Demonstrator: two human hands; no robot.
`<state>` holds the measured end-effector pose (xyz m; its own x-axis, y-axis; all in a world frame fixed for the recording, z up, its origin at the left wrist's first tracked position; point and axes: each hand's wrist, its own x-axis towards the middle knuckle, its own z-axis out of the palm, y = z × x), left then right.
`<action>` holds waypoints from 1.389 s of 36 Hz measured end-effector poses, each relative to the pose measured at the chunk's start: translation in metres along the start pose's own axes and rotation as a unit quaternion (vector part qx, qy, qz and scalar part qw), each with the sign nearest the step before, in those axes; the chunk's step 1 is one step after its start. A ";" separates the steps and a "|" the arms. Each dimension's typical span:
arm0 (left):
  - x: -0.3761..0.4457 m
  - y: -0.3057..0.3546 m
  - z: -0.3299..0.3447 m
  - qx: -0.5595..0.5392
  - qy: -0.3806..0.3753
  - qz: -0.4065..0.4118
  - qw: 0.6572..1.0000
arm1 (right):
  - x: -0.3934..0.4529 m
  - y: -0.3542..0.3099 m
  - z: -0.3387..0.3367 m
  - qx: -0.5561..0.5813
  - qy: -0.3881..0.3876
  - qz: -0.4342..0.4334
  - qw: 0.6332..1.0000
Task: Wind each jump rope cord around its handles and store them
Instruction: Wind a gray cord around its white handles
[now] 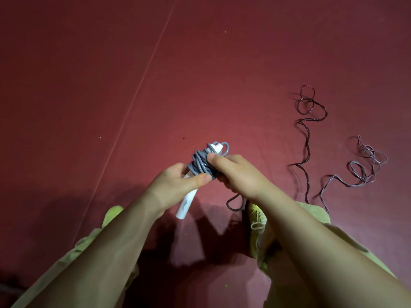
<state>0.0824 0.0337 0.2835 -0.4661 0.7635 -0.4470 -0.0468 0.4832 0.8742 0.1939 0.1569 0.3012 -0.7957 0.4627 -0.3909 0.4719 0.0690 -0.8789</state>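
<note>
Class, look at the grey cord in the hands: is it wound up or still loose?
Wound: the grey cord sits bunched in coils around the white handles, gripped by both hands.

grey cord point(200, 163) | white handles point(185, 206) | dark-red floor point(89, 85) | dark twisted rope point(308, 130) | pale-lilac rope point(364, 167) | yellow-green shoes point(258, 218)

A dark red floor point(200, 74) with a thin pale seam line point(142, 81), and yellow-green shoes point(255, 221).
</note>
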 end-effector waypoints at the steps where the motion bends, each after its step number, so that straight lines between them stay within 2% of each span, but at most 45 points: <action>1: -0.001 0.002 -0.001 0.001 -0.020 0.001 1.000 | 0.000 0.000 0.001 0.000 -0.003 -0.010 1.000; 5: -0.011 0.011 -0.002 -0.050 -0.114 -0.018 0.992 | -0.002 0.001 0.001 0.006 -0.026 -0.043 0.999; 7: -0.014 0.011 -0.005 -0.140 -0.180 -0.045 0.973 | -0.003 0.000 0.000 0.023 -0.032 -0.051 0.998; 9: -0.014 0.005 -0.007 -0.261 -0.263 -0.090 0.925 | -0.004 -0.001 -0.001 0.057 -0.054 -0.071 0.994; 11: -0.014 -0.002 -0.002 -0.389 -0.355 -0.123 0.841 | -0.006 -0.002 -0.001 0.099 -0.077 -0.089 0.988; 13: -0.014 -0.008 0.009 -0.469 -0.441 -0.110 0.757 | -0.009 -0.004 -0.003 0.136 -0.087 -0.096 0.982; 15: -0.014 -0.007 0.017 -0.491 -0.477 -0.099 0.723 | -0.010 -0.004 -0.004 0.149 -0.101 -0.094 0.979; 16: -0.014 -0.007 0.017 -0.486 -0.480 -0.105 0.723 | -0.010 -0.005 -0.005 0.152 -0.107 -0.090 0.978; 21: -0.019 0.009 0.006 -0.404 -0.352 -0.146 0.832 | -0.009 -0.007 -0.013 0.120 -0.130 -0.039 0.983; 23: -0.008 0.016 0.010 -0.363 -0.226 -0.142 0.893 | -0.009 -0.007 -0.014 0.114 -0.122 -0.021 0.986; 24: -0.004 0.011 0.006 -0.319 -0.141 -0.083 0.934 | -0.009 -0.007 -0.015 0.109 -0.116 -0.012 0.987; 25: -0.004 0.013 0.003 -0.284 -0.093 -0.035 0.954 | -0.009 -0.007 -0.015 0.099 -0.108 -0.002 0.989; 26: 0.000 0.012 0.001 -0.272 -0.084 -0.025 0.958 | -0.010 -0.008 -0.015 0.089 -0.099 0.010 0.991; 27: 0.009 0.008 0.003 -0.276 -0.088 -0.050 0.956 | -0.010 -0.008 -0.016 0.083 -0.090 0.021 0.992; 29: 0.011 0.007 0.008 -0.328 -0.138 -0.158 0.921 | -0.010 -0.008 -0.016 0.077 -0.076 0.041 0.993; 31: 0.004 -0.004 0.005 -0.352 -0.215 -0.158 0.897 | -0.008 -0.008 -0.014 0.059 -0.060 0.051 0.995; 34: 0.000 0.000 0.005 -0.336 -0.223 -0.137 0.905 | -0.006 -0.006 -0.011 0.015 -0.033 0.042 0.998; 39: -0.010 0.014 0.005 -0.249 -0.153 -0.101 0.951 | -0.002 -0.004 -0.006 -0.021 -0.004 0.021 1.000; 42: -0.011 0.013 0.009 -0.139 -0.068 -0.064 0.986 | -0.002 -0.003 -0.004 0.010 -0.035 0.042 0.998; 47: -0.011 0.010 0.009 -0.092 -0.017 -0.050 0.994 | -0.005 -0.006 -0.005 0.028 -0.081 0.095 0.992; 50: -0.011 0.010 0.005 -0.057 -0.021 -0.036 0.997 | -0.007 -0.011 -0.008 0.037 -0.082 0.099 0.991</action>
<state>0.0919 0.0325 0.2962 -0.4202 0.7470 -0.5151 -0.1805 0.4875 0.8542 0.1972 0.1599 0.3156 -0.7441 0.3095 -0.5920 0.6012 -0.0760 -0.7955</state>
